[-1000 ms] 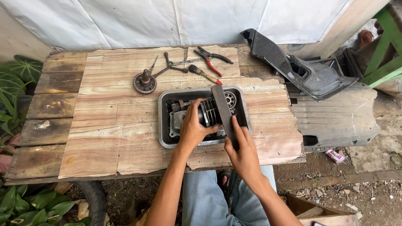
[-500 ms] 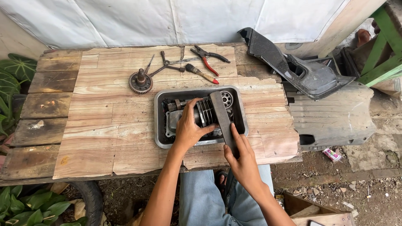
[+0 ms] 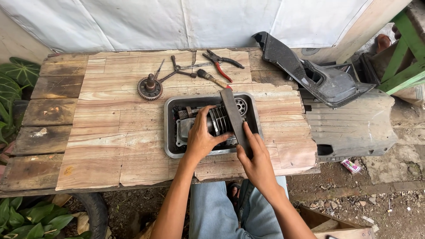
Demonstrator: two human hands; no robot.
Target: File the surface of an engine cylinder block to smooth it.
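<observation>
Sitting at the near edge of the weathered wooden plank table (image 3: pixel 110 146), with blue-jeaned knees showing below it, the person works over a shallow grey metal tray (image 3: pixel 170 132). The right hand (image 3: pixel 256 161) is curled around the lower end of a long flat dark metal bar (image 3: pixel 233 116), fingers wrapped and the thumb lying along it, the bar slanting up and away across the tray. The left hand (image 3: pixel 202 137) is cupped over a finned grey metal engine cylinder (image 3: pixel 220 120) that lies in the tray, fingers bent around its side in a steadying grip. The cylinder is out on the bench among loose parts, so stripping looks well along, though the bar is only laid against the fins and nothing here shows a part coming free. Beyond the tray lie a rusty toothed gear on a short shaft (image 3: pixel 150 87), red-handled pliers (image 3: pixel 221 64) and a wooden-handled screwdriver (image 3: pixel 212 79); to the right rests a black plastic scooter body panel (image 3: pixel 318 75). The left palm hides what lies under it, and whether the bar's far tip touches the small sprocket behind cannot be made out.
</observation>
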